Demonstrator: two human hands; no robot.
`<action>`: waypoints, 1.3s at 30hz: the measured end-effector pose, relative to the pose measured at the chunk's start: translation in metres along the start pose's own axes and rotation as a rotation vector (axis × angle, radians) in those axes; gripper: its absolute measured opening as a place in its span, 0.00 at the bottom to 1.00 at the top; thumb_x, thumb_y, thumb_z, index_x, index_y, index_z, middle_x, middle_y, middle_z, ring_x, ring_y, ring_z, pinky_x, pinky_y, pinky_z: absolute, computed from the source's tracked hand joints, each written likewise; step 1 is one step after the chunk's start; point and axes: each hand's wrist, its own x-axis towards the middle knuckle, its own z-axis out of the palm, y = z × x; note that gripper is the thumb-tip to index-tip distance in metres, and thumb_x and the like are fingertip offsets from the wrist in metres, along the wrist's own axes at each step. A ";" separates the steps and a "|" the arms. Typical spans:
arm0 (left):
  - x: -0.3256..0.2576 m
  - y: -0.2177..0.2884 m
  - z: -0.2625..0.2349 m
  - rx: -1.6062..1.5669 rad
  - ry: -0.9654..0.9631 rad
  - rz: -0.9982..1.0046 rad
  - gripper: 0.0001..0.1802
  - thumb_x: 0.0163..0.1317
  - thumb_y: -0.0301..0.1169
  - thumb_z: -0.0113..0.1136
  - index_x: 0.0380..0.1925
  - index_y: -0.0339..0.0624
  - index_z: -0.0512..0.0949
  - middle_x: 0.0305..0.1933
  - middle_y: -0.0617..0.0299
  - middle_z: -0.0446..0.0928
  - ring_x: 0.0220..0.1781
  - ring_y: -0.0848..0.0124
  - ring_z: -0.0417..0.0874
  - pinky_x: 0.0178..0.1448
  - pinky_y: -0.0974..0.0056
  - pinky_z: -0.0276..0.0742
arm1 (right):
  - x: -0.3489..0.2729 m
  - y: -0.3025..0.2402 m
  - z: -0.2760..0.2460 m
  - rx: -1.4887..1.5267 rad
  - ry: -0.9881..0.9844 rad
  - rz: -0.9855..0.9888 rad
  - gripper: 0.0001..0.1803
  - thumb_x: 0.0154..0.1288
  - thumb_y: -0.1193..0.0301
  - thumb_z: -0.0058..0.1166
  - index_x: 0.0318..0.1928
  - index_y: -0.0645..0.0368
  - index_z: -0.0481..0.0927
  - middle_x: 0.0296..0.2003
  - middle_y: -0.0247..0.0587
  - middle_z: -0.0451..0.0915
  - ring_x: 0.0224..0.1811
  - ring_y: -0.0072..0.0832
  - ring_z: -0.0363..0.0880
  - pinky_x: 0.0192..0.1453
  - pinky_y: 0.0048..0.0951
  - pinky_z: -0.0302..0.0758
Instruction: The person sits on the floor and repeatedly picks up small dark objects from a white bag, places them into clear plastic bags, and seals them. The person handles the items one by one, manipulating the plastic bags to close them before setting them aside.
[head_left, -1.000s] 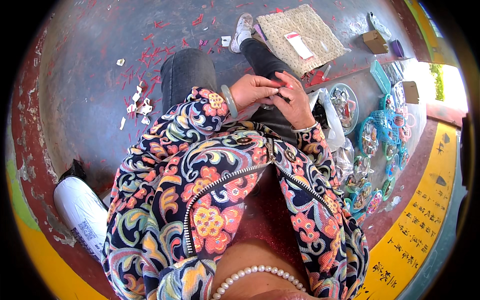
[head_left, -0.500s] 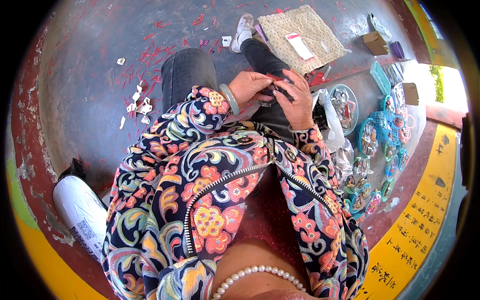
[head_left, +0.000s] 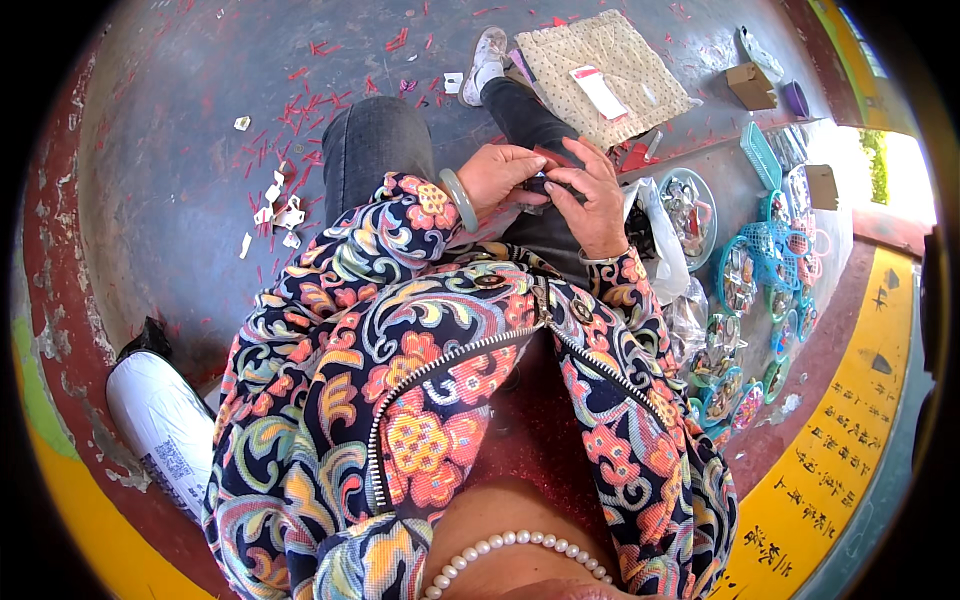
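Note:
Over my right thigh, my left hand [head_left: 492, 178] and my right hand [head_left: 594, 208] meet fingertip to fingertip. Between them is a small dark piece [head_left: 537, 185], too small and too covered to name. A thin red strip [head_left: 556, 157] shows at the upper edge of the fingers. Both hands are closed in a pinch, the left with thumb against forefinger. Part of what they grip is hidden behind the fingers. Close to my right wrist stands a white plastic bag [head_left: 664, 250].
Several round baskets [head_left: 738, 280] of small packed items stand at the right, near a blue rectangular basket [head_left: 760, 155] and a cardboard box [head_left: 750, 87]. A padded cloth [head_left: 645, 75] lies ahead. Red scraps [head_left: 300, 120] litter the floor. A white sack [head_left: 160, 425] is at lower left.
My fingers have shifted slightly around the small dark piece, and the red strip sits a little differently. Arms and surroundings are as before.

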 end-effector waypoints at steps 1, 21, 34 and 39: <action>0.000 0.000 0.000 -0.006 -0.001 0.005 0.13 0.62 0.31 0.47 0.40 0.32 0.74 0.39 0.56 0.75 0.39 0.71 0.78 0.40 0.69 0.80 | 0.000 0.001 0.000 0.002 -0.003 -0.006 0.08 0.47 0.72 0.58 0.32 0.56 0.79 0.49 0.44 0.71 0.56 0.44 0.64 0.57 0.37 0.62; 0.001 0.000 0.001 0.052 0.039 0.003 0.12 0.59 0.27 0.52 0.41 0.30 0.74 0.39 0.55 0.76 0.39 0.71 0.78 0.39 0.72 0.80 | -0.005 0.006 0.011 0.038 0.078 -0.003 0.06 0.48 0.72 0.58 0.28 0.59 0.79 0.42 0.42 0.76 0.48 0.41 0.72 0.51 0.33 0.68; 0.001 0.001 0.000 -0.034 0.071 0.065 0.11 0.60 0.26 0.49 0.40 0.31 0.74 0.39 0.56 0.76 0.39 0.71 0.79 0.39 0.71 0.80 | -0.008 0.001 0.017 0.820 0.131 0.561 0.12 0.54 0.79 0.55 0.40 0.66 0.73 0.35 0.37 0.77 0.38 0.17 0.73 0.41 0.17 0.70; 0.001 0.001 0.000 -0.022 0.050 0.061 0.11 0.61 0.26 0.49 0.41 0.31 0.74 0.40 0.56 0.76 0.40 0.71 0.78 0.39 0.71 0.80 | -0.013 0.008 0.019 0.952 0.129 0.631 0.07 0.54 0.80 0.54 0.36 0.67 0.76 0.32 0.34 0.77 0.32 0.16 0.71 0.38 0.15 0.68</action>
